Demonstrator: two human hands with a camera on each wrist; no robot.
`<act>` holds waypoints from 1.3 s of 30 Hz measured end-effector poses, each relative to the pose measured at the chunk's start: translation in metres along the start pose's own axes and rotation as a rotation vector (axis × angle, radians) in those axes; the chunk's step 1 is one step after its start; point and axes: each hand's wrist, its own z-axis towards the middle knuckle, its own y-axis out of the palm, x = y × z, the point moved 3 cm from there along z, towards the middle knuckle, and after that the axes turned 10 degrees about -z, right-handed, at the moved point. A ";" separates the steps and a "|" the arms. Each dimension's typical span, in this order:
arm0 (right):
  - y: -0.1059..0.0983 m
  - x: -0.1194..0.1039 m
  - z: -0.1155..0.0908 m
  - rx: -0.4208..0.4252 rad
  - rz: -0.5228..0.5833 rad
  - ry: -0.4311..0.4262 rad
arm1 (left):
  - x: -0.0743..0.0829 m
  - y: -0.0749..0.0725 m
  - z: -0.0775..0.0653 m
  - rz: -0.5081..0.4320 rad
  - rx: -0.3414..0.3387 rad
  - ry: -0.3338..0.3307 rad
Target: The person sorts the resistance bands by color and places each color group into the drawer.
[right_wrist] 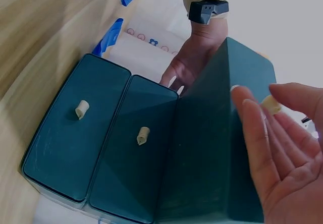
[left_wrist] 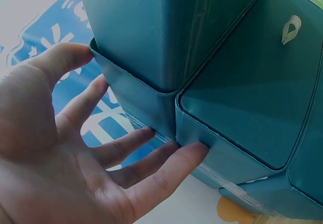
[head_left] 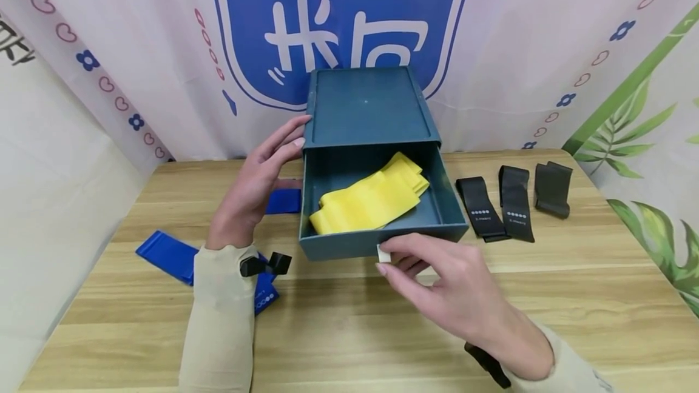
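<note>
A dark teal drawer unit (head_left: pixel 371 105) stands at the back of the table with its top drawer (head_left: pixel 338 247) pulled out. Yellow resistance bands (head_left: pixel 371 196) lie folded inside that drawer. Between thumb and forefinger, my right hand (head_left: pixel 445 281) pinches the small white pull tab (head_left: pixel 384 255) on the drawer's front; the right wrist view shows this tab (right_wrist: pixel 271 104) too. My left hand (head_left: pixel 256 178) rests its extended fingertips against the unit's left side, near the top, and in the left wrist view its fingers (left_wrist: pixel 166 176) spread along the casing. Two lower drawers (right_wrist: pixel 75 133) are closed, each with its own tab.
On the wooden table, blue bands (head_left: pixel 168 255) lie at the left, one (head_left: pixel 284 201) close beside the unit. Three black bands (head_left: pixel 514 202) lie to the right. A printed curtain (head_left: pixel 262 29) hangs right behind the unit.
</note>
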 end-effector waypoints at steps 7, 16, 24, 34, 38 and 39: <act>0.003 0.007 0.004 0.049 0.046 -0.053 | -0.001 -0.001 -0.001 -0.007 0.000 0.000; 0.009 0.018 0.011 0.071 0.063 -0.055 | 0.002 -0.002 0.000 -0.008 0.001 -0.011; 0.017 0.029 0.024 0.085 0.033 -0.030 | 0.002 -0.001 -0.001 -0.018 0.004 -0.033; 0.029 0.050 0.045 0.121 0.050 0.046 | 0.003 -0.001 -0.001 -0.019 0.002 -0.027; 0.032 0.058 0.054 0.117 0.060 0.121 | 0.002 -0.001 -0.001 -0.016 -0.002 -0.017; 0.033 0.061 0.056 0.115 0.065 0.139 | 0.002 0.000 0.000 -0.016 -0.003 -0.015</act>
